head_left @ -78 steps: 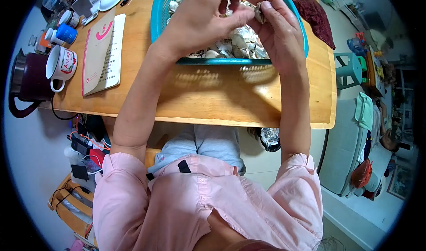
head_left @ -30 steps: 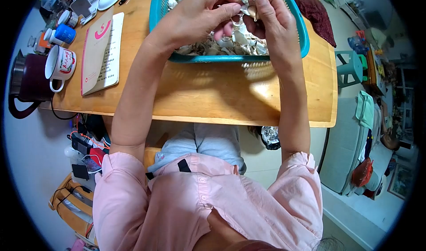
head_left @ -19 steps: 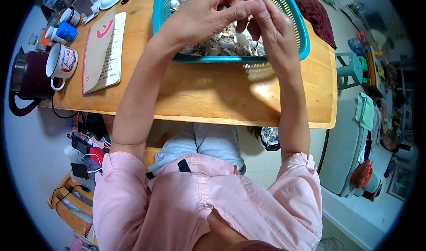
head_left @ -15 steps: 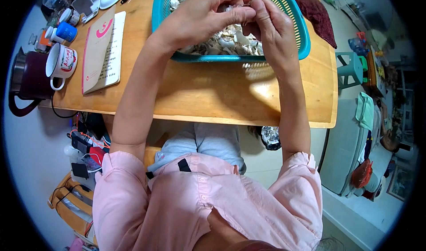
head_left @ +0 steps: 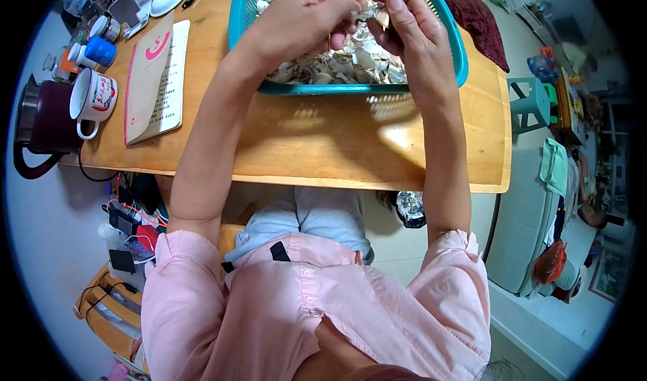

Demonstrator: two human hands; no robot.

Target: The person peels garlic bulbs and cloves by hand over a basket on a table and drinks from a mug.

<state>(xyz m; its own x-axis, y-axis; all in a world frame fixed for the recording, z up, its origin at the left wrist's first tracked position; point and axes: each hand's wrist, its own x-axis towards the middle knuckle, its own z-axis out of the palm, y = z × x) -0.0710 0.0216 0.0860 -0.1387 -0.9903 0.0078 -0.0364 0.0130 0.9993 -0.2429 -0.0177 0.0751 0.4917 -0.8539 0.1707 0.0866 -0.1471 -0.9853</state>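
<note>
A teal plastic basket [head_left: 350, 89] holds a heap of garlic cloves and papery skins [head_left: 337, 68]. Above it my right hand [head_left: 419, 34] grips a garlic clove [head_left: 383, 19], with thumb and fingers pressed round it. My left hand [head_left: 306, 17] is close by on the left, its thumb and fingers pinching a bit of whitish garlic skin [head_left: 364, 10] beside the clove. Whether that skin is still joined to the clove I cannot tell. Part of the heap is hidden under both hands.
On the wooden table [head_left: 303, 152] lie an open booklet [head_left: 151, 84], an enamel mug [head_left: 94, 101] and a dark kettle [head_left: 50, 121], all to the left. A maroon cloth [head_left: 478, 24] is right of the basket. A black-lined bin [head_left: 411, 209] stands below the table.
My hands have drawn slightly apart, and pale skin and the clove now show between them. The left fingers have pulled back a little to the left.
</note>
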